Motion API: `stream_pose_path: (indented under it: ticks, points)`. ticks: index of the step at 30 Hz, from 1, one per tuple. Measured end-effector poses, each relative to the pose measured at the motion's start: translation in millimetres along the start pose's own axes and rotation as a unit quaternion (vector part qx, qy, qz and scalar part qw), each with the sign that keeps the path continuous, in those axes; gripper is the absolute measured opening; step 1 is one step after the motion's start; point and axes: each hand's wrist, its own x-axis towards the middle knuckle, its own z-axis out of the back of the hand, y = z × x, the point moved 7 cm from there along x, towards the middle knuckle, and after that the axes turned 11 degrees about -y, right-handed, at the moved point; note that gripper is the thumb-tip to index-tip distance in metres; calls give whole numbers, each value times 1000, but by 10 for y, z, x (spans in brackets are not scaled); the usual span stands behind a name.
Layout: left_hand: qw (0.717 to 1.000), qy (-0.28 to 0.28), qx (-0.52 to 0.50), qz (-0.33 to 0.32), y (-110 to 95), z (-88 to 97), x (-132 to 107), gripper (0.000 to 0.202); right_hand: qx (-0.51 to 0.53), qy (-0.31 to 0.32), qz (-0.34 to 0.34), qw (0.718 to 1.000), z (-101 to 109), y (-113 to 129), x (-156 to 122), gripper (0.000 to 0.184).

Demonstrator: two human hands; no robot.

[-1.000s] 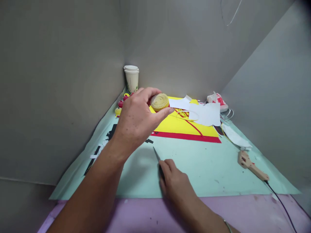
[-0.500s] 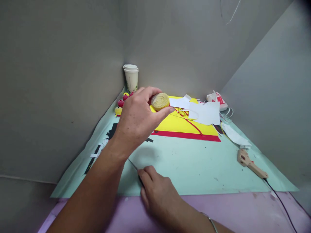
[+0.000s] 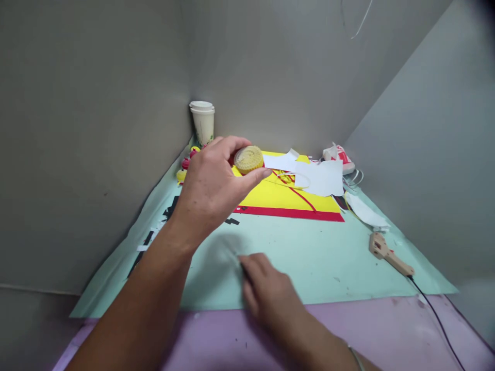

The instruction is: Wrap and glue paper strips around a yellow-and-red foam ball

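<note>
L hand (image 3: 211, 190), near frame ctr, is part open, thumb & fingers pinching a round yellow ridged disc (image 3: 249, 158) by its edge, up off the table, prob. so the textured top stays in sight. R hand (image 3: 273, 288), lower ctr, is curled closed round a slim dark-handled tool (image 3: 247, 274); far end blurred, can't tell exact type. It points up-left, apart from disc; grip looks set for fine control. Beyond: black scraps (image 3: 232, 221) mid-frame, then yellow sheet (image 3: 278, 198) w/ red border (image 3: 294, 213), white paper (image 3: 323, 178) lying over it. Lidded paper cup (image 3: 203, 123), upper L of ctr, prob. tucked in the corner to avoid knocks; glue gun (image 3: 390, 255) at R, likely parked away from hands, cord (image 3: 441, 322) off lower R. Edges: green mat (image 3: 305, 257) ends under R hand, purple surface (image 3: 386, 324) below. Most room: mat betw. R hand & glue gun; L side tighter, wall (image 3: 96, 129) close by.
</note>
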Motion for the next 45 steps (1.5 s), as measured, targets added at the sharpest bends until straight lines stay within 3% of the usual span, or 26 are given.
stream_pose_path:
  ticks: [3, 6, 9, 11, 14, 15, 19, 22, 24, 26, 28, 30, 33, 37, 39, 41, 45]
  points:
    - [1000, 1, -6, 1, 5, 5, 10, 33, -79, -90, -97, 988, 446, -709, -140, 34]
    - [1000, 3, -11, -1, 4, 3, 9, 34, -211, -160, -182, 947, 907, -1381, -377, 30]
    - [1000, 2, -9, 1, 2, 2, -10, 33, -280, -155, -236, 918, 1041, -1656, -571, 29]
    - [1000, 1, -10, -1, -4, 2, -26, 33, -245, -132, -223, 934, 938, -1556, -606, 27]
    - [1000, -7, -12, -11, -16, 19, -40, 34, -100, -64, -129, 985, 695, -1172, -567, 28]
    - [1000, -8, -12, -13, -17, 24, -40, 35, -75, -64, -116, 988, 691, -1095, -567, 30]
    - [1000, -5, -13, -4, 2, 28, -26, 35, -166, -148, -182, 958, 954, -1247, -670, 27]
    - [1000, -6, -13, -4, 9, 20, -16, 34, -246, -124, -227, 934, 920, -1338, -779, 26]
    - [1000, -5, -13, -3, 15, 10, -15, 34, -209, -94, -199, 953, 744, -1180, -782, 28]
    - [1000, -2, -12, 1, 19, 4, -19, 34, -119, -53, -115, 985, 537, -891, -720, 32]
    - [1000, 0, -14, 1, 10, 9, -21, 35, -92, -85, -92, 988, 522, -737, -649, 33]
    - [1000, -1, -15, -1, -12, 26, -21, 35, -126, -116, -135, 976, 566, -764, -598, 30]
    - [1000, -3, -15, -5, -47, 50, -18, 32, -140, -87, -162, 973, 477, -751, -566, 30]
    - [1000, 0, -12, -1, -51, 53, -16, 30, -12, -47, -32, 998, 245, -359, -514, 36]
    - [1000, 2, -14, 4, -38, 50, -13, 31, -4, -83, -40, 996, 289, -378, -428, 35]
    - [1000, 4, -17, 8, -26, 46, -9, 31, -50, -110, -87, 989, 359, -563, -303, 31]
    - [1000, 6, -19, 3, -28, 39, -2, 31, -99, -80, -109, 986, 320, -764, -117, 31]
